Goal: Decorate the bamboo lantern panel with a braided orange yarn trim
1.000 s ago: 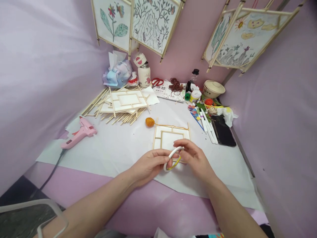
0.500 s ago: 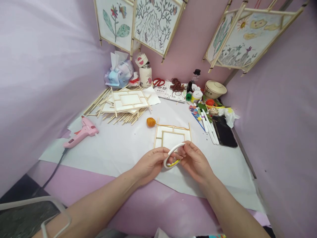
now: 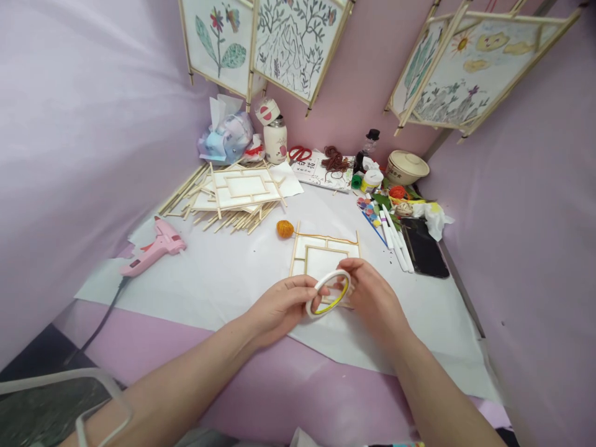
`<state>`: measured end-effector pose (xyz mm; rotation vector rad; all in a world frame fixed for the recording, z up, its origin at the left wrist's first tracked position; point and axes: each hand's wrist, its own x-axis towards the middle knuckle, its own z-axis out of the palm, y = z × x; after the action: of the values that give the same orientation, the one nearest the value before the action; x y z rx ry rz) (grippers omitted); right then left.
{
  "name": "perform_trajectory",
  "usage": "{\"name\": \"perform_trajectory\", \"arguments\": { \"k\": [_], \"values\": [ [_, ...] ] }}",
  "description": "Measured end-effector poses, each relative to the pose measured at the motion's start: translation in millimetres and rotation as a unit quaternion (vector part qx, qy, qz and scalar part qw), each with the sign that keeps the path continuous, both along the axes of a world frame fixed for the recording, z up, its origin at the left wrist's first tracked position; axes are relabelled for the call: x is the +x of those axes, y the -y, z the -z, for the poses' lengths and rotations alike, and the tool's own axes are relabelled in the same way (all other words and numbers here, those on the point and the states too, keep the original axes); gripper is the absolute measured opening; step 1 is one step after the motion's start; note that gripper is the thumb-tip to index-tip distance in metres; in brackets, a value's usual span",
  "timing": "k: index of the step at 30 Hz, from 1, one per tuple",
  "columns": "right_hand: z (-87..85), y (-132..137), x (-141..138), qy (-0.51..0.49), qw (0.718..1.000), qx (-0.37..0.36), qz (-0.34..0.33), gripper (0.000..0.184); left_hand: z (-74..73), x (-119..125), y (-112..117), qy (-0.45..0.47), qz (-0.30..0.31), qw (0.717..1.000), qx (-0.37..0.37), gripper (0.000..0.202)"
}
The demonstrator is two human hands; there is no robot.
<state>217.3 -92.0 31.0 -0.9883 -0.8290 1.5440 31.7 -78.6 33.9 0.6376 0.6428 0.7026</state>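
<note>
The stick frame (image 3: pixel 326 249) on the bench (image 3: pixel 223 267) looks built in its visible part, its outer sticks crossing at the upper corners and an inner rectangle set over a white backing; its lower part is largely hidden by the hands; a strand from the ball of orange yarn (image 3: pixel 285 229) runs along its top stick towards the right corner, though whether it is fastened there is too small to tell; no strip of tape can be seen hanging from the roll of white tape (image 3: pixel 328 278) or stuck on the bare sticks, so the taping, I judge, is either unstarted or barely begun; the left hand (image 3: pixel 282 310) has its grip closed on the roll's left side, thumb and fingers pinching the band; the right hand (image 3: pixel 375 298) is curled at the opposite side, fingertips at or just beside the upper right rim, and I cannot tell whether its grip pinches the band or only touches it; the roll is thus between the two hands, tilted, raised in front of the frame's lower part.
</note>
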Motion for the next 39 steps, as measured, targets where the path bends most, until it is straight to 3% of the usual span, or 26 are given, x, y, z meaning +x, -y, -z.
{"name": "perform_trajectory", "arguments": {
  "k": [3,5,7,10,13,21,27,29,33,37,39],
  "values": [
    [-6.1,5.8,4.6,0.170,0.977,0.100,-0.080,0.031,-1.7,-1.1,0.1,-0.024,0.048,0.999,0.003,0.014],
    [-6.4,8.3,4.8,0.211,0.964,0.110,-0.120,0.019,-1.2,-0.6,0.4,-0.023,0.047,0.999,-0.003,0.010],
    [-3.4,8.8,3.9,0.195,0.972,0.084,-0.097,0.013,-0.1,-0.1,0.6,-0.021,0.041,0.999,-0.006,0.008],
    [3.7,6.6,2.1,0.087,0.995,0.017,-0.046,0.016,1.2,0.3,0.3,-0.013,0.033,0.999,0.002,0.012],
    [8.5,4.7,0.4,0.012,0.999,-0.021,-0.024,0.018,1.5,0.8,-0.1,-0.012,0.026,1.000,0.002,0.011],
    [7.7,6.5,3.3,0.122,0.991,0.018,-0.044,0.016,4.4,-0.2,-1.6,-0.036,0.016,0.999,-0.003,0.008],
    [7.4,7.2,7.9,0.132,0.988,0.030,-0.074,0.016,7.5,-1.3,-2.6,-0.027,0.018,0.999,0.009,0.012],
    [6.6,7.5,5.5,0.098,0.992,0.026,-0.074,0.015,6.5,-1.7,-2.4,-0.009,0.011,1.000,0.020,0.018],
    [1.7,7.3,-3.3,-0.061,0.998,0.005,-0.032,0.011,4.5,-2.0,0.7,0.020,0.018,0.999,0.048,0.027],
    [-4.9,2.6,-3.2,-0.203,0.979,-0.017,0.023,0.010,7.6,2.6,5.9,0.042,0.018,0.996,0.078,0.031],
    [-7.0,-0.7,1.1,-0.262,0.964,-0.019,0.050,0.011,10.5,5.6,7.4,0.006,0.016,0.996,0.085,0.029]
  ]
}}
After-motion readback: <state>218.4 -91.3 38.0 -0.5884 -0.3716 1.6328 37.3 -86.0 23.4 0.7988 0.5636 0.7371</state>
